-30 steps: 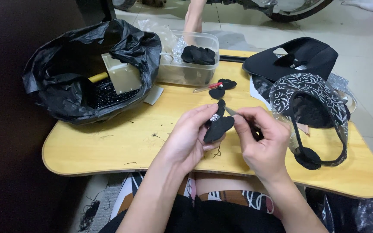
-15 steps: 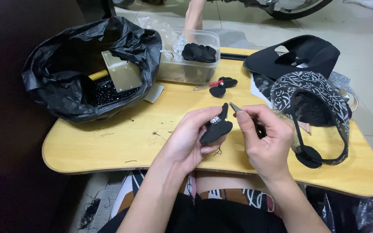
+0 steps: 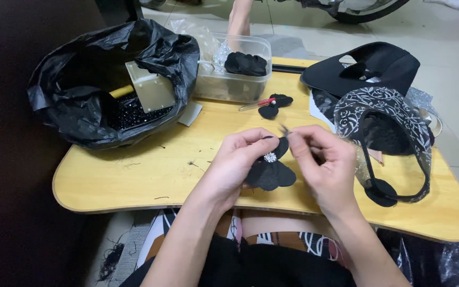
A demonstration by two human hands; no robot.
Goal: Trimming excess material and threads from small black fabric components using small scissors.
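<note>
My left hand [image 3: 238,159] comes in from below with the wrist bent, its fingers curled shut around the black fabric flower [image 3: 270,170], which I hold up just above the near middle of the yellow table [image 3: 134,180]. My thumb lies along the top petal. A small sparkly stud [image 3: 270,157] sits at the flower's centre. My right hand [image 3: 322,165] faces it from the other side, thumb and forefinger pinched closed on a thin metal tool [image 3: 283,129] whose tip sticks up just beside the upper petal.

Half a second ago the flower was turned edge-on, its petals pointing up between my hands; now it is flatter toward me, so the stud shows, and my right hand has drawn closer to it. Both hands have stayed at the same place over the table.

To my left the tabletop is bare wood with a few scraps, as far as the black plastic bag [image 3: 107,79] of beads at the far left corner. Behind my hands lie another small black flower [image 3: 273,105] with a red-handled tool [image 3: 256,103], then a clear plastic tub [image 3: 235,79] holding black petals. To the right, close to my right hand, stands a black patterned band [image 3: 386,114], and beyond it a black fabric piece [image 3: 378,66]. The table's near edge runs right under my wrists.
</note>
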